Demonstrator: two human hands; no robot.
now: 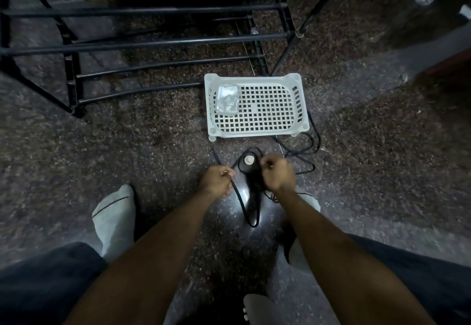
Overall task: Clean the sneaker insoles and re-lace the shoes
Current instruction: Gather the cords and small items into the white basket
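My left hand (216, 179) pinches one strand of a long black lace (251, 224). Its loop hangs down to the floor between my forearms. My right hand (277, 174) is curled round the other strand, just above a dark object (254, 184) that I cannot make out in the dim light. More black lace (309, 146) lies in loose coils on the floor beyond my right hand. A small white round cap (249, 159) shows between my hands. A grey shoe-like shape (257, 308) sits at the bottom edge.
A white perforated plastic basket (298, 105) stands on the speckled floor ahead, with a clear packet (227, 100) in its left corner. A black metal shoe rack (74, 75) fills the upper left. My grey-socked feet (114, 217) rest on either side.
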